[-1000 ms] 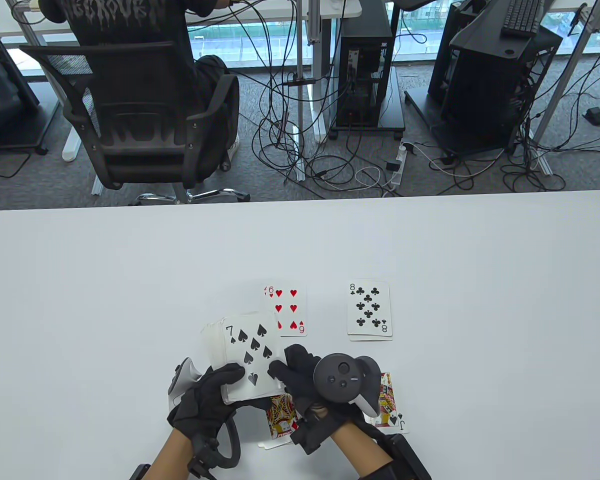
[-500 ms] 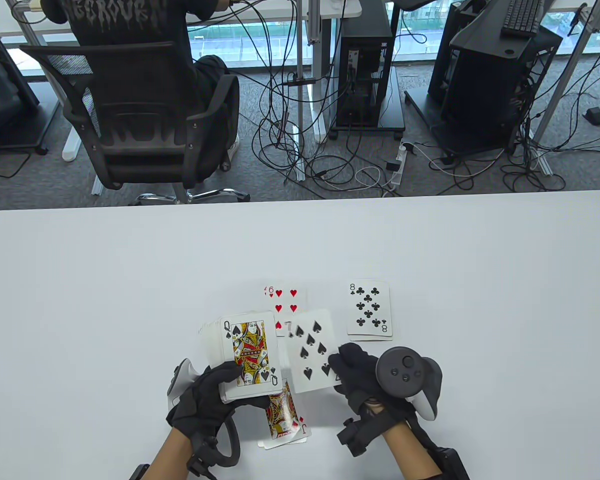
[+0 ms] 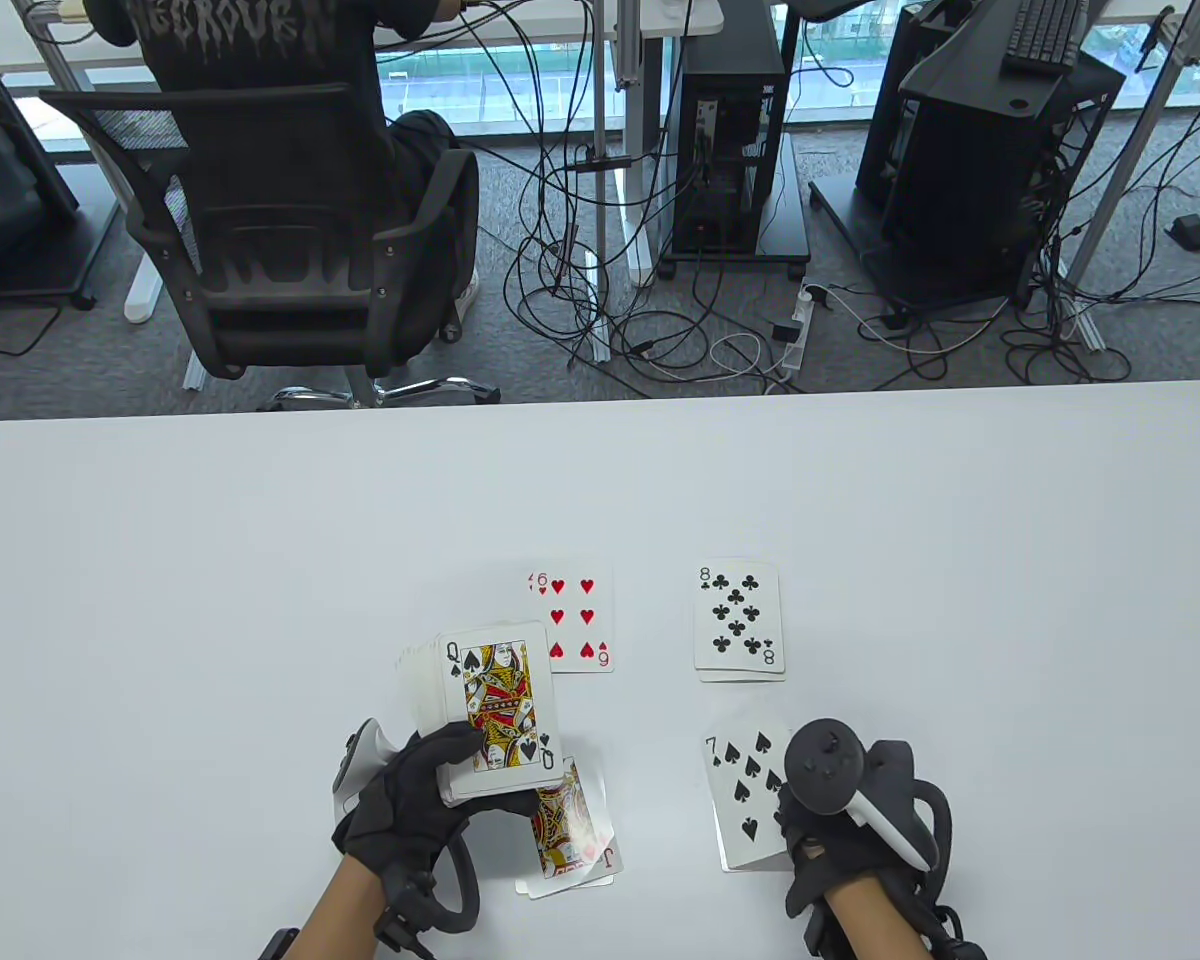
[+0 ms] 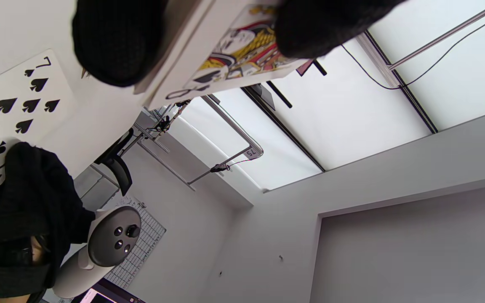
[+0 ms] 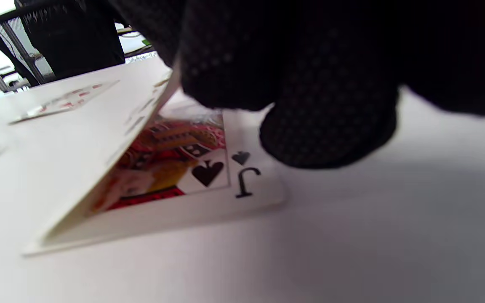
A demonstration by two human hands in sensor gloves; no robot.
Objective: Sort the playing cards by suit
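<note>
My left hand (image 3: 447, 772) grips the face-up deck (image 3: 495, 712), thumb on top, with the queen of spades showing (image 4: 234, 50). My right hand (image 3: 786, 812) pinches the seven of spades (image 3: 744, 792) at its near right corner. The right wrist view shows this card (image 5: 99, 139) tilted over the jack of spades (image 5: 209, 176): its far edge is down on the pile and its near edge is still lifted under my fingertips (image 5: 326, 126). A hearts pile topped by the six (image 3: 575, 620), a clubs pile topped by the eight (image 3: 740, 620) and a red jack pile (image 3: 572, 838) lie face up.
The white table (image 3: 260, 560) stretches wide on both sides and beyond the piles. Past its far edge a person sits in a black office chair (image 3: 280, 230). Cables and computer towers (image 3: 730, 140) stand on the floor.
My right hand drew the seven of spades off the deck and carried it right and toward me onto the jack of spades. This uncovered the queen of spades on the deck. The left hand stayed put.
</note>
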